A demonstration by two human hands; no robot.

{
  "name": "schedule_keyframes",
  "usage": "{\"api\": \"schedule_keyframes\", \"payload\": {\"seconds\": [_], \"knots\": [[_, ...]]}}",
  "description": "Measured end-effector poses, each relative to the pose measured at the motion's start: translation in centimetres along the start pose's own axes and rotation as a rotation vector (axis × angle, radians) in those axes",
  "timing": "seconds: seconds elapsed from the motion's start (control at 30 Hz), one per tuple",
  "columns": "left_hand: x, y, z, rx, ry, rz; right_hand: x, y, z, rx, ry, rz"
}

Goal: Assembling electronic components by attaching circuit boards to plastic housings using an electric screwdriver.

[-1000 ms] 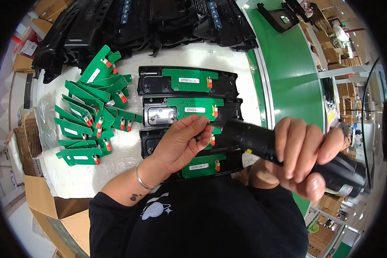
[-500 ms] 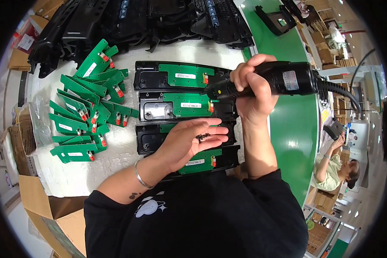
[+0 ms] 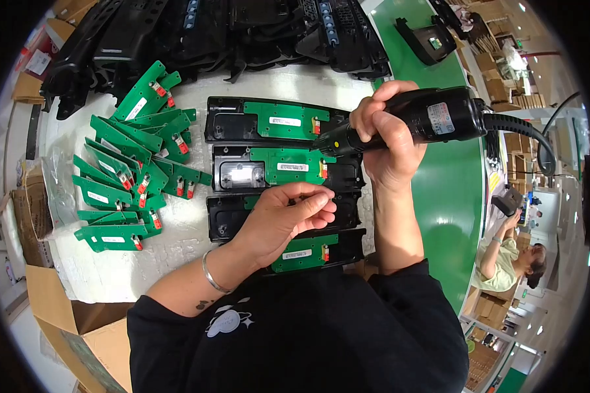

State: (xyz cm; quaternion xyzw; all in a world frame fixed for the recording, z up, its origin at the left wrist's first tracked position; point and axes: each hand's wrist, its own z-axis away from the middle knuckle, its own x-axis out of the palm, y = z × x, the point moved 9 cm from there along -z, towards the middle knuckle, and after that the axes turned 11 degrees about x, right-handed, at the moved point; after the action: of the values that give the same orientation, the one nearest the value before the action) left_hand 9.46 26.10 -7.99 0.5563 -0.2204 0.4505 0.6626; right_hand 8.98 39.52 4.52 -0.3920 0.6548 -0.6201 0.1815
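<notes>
My right hand (image 3: 394,141) grips a black corded electric screwdriver (image 3: 436,118). Its front end points left, over the right part of the second black casing (image 3: 343,175), where a green circuit board (image 3: 278,171) with a white label and a red connector lies. My left hand (image 3: 285,219) is closed, thumb against fingertips, above the third casing (image 3: 224,216) and partly hiding its board. The small black screws in that hand are hidden by the curled fingers now. The top casing (image 3: 228,124) and the nearest one each carry a similar board.
A loose heap of green boards (image 3: 121,164) covers the left side of the white work surface (image 3: 196,268). Black plastic housings (image 3: 262,39) are piled along the back. At lower left stands an open carton (image 3: 52,295). Another person (image 3: 505,262) is at the far right, beyond the green tabletop (image 3: 442,216).
My left hand has gone from open-palmed, showing small black screws, to closed with thumb and fingertips together. The screwdriver stays over the second casing in my right hand.
</notes>
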Motion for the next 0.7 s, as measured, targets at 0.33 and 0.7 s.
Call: {"api": "schedule_keyframes", "payload": {"seconds": [0.33,0.7], "knots": [[-0.8,0.2,-0.3,-0.035,0.064,0.1,1.4,0.9,-0.9,0.063,-0.038,0.178],[-1.7,0.4,-0.5,0.056,0.095,0.256,2.6,-3.7,1.3,-0.125,-0.05,0.041]]}}
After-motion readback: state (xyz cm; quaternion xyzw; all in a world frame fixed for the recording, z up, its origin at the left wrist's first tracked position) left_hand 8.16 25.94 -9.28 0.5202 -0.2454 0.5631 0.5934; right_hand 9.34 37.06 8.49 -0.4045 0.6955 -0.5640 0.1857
